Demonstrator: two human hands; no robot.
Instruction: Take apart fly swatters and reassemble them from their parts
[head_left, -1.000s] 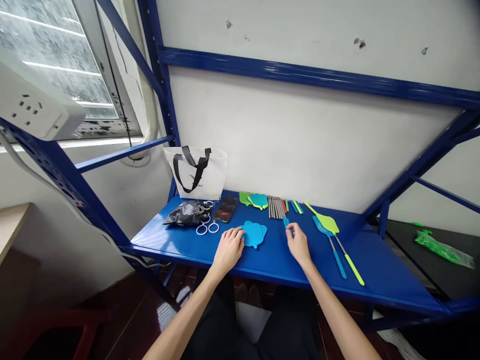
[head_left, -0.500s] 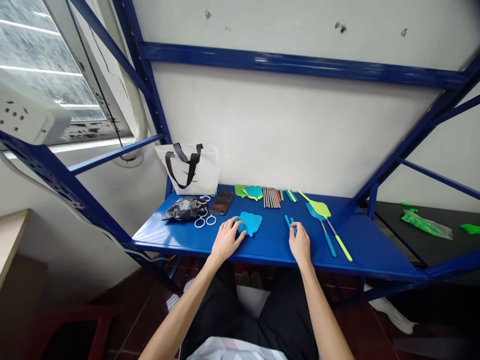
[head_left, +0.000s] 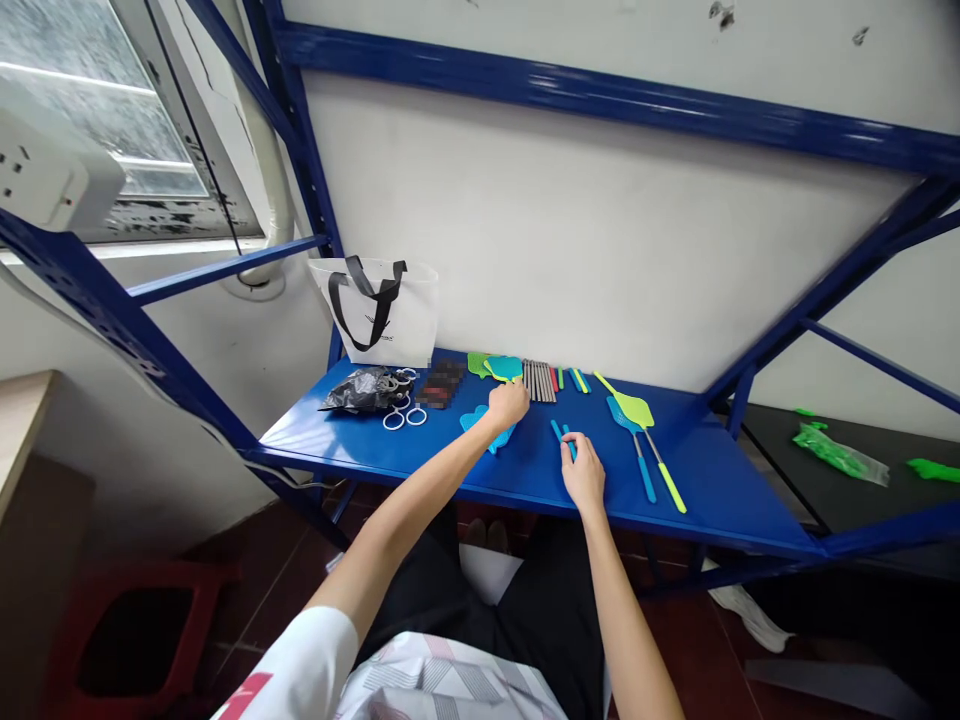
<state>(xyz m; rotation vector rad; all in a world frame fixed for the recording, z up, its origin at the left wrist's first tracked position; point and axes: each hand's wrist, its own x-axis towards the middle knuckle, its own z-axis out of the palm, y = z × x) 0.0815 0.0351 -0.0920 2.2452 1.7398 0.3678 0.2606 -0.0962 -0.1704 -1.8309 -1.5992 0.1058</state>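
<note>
My left hand (head_left: 510, 402) reaches over the table to the near ends of the slim metal rods (head_left: 540, 380), beside the stacked fly-swatter heads (head_left: 504, 368). Its fingers are mostly hidden behind the back of the hand. Below that forearm, partly covered, lie light-blue swatter heads (head_left: 474, 418). My right hand (head_left: 583, 474) is low on the table, its fingers closed around one of two short blue handles (head_left: 557, 431). Right of it lie two whole fly swatters, one yellow-green (head_left: 637, 411) and one blue (head_left: 624, 414), with long thin shafts.
A white tote bag (head_left: 397, 320) stands at the back left. Before it are a black plastic bag (head_left: 364, 388), white rings (head_left: 405, 415) and a blurred dark pack (head_left: 441, 384). Short coloured handles (head_left: 580, 380) lie at the back. Blue frame posts (head_left: 739, 400) bound the table.
My left hand has left the light-blue swatter heads and moved forward and right to the metal rods. My right hand stays at the blue handles. The view has tilted downward.
</note>
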